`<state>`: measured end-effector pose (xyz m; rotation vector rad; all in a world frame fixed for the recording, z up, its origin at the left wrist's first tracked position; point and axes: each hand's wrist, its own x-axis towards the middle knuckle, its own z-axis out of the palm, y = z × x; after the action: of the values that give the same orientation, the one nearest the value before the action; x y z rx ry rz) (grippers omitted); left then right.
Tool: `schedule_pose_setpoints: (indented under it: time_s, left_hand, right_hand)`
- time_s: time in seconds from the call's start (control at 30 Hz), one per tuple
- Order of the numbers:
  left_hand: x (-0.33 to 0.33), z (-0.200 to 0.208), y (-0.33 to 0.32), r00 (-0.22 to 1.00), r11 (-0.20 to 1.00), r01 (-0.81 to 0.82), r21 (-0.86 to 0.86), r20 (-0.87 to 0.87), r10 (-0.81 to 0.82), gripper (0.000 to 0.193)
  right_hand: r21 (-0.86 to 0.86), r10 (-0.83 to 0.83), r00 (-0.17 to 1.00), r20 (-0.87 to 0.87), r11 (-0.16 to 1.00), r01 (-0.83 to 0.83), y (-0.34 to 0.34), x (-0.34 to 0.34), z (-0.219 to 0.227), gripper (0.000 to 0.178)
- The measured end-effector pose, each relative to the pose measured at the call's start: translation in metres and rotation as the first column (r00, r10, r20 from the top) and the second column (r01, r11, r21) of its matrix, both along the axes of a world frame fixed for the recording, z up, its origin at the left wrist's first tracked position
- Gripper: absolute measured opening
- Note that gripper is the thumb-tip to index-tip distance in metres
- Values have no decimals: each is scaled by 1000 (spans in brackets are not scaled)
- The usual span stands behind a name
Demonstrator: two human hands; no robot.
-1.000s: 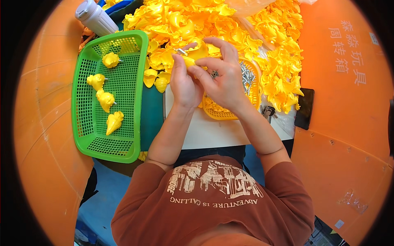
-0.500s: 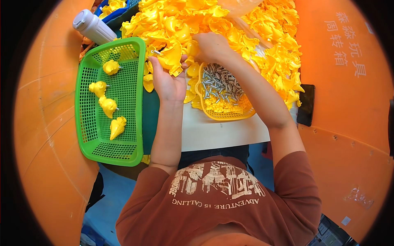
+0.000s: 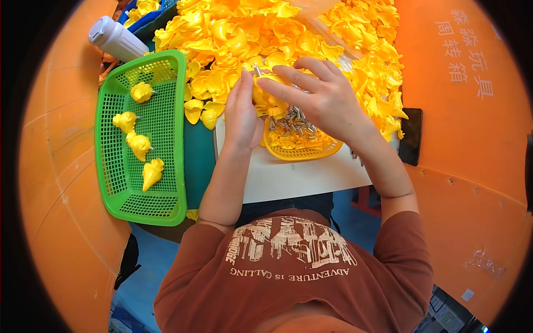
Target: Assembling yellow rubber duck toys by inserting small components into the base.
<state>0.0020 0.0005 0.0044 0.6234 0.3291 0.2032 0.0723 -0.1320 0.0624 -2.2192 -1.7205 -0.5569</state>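
A yellow plastic shell (image 3: 268, 102), a silver pin (image 3: 257, 71) at its far edge, rests between both hands: the left hand (image 3: 242, 114) cups it; the right hand (image 3: 327, 102) curls over, grip unclear. Steady left-hand support should keep the pin from tipping. Nearer lies a yellow basket (image 3: 302, 156).

Bright, fairly even light fills the white worktop (image 3: 300, 180), leaving small pale highlights on the glossy yellow plastic shells (image 3: 227, 33) and glints on the metal pins (image 3: 295, 121) — fine detail in the saturated heap melts together in places. The blue floor (image 3: 133, 288) sits dimmer below. Fisheye distortion bows the orange side panels (image 3: 64, 166), and black vignetting swallows the corners.
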Motion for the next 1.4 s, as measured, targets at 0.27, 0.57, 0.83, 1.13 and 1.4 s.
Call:
schedule_pose_setpoints:
  time_s: [0.27,0.57,0.83,1.13,1.4]
  left_hand:
    - [1,-2,-16,994,992,-106,68,36,104,36]
    - [-2,-2,-18,994,975,-106,193,45,100,44]
    - [-6,-3,-16,995,935,-95,341,50,83,43]
    - [-2,2,-16,992,974,-119,195,59,110,41]
    - [-3,7,-13,995,979,-67,193,79,52,45]
  right_hand:
    - [-54,-74,981,-180,996,65,-12,-14,-8,59]
    - [179,14,975,-223,983,27,-7,-16,-20,64]
    - [146,20,964,-266,989,19,-3,-16,-16,64]
    - [129,0,952,-306,991,41,-7,-16,-12,67]
    - [144,-10,957,-288,988,54,-7,-19,-12,67]
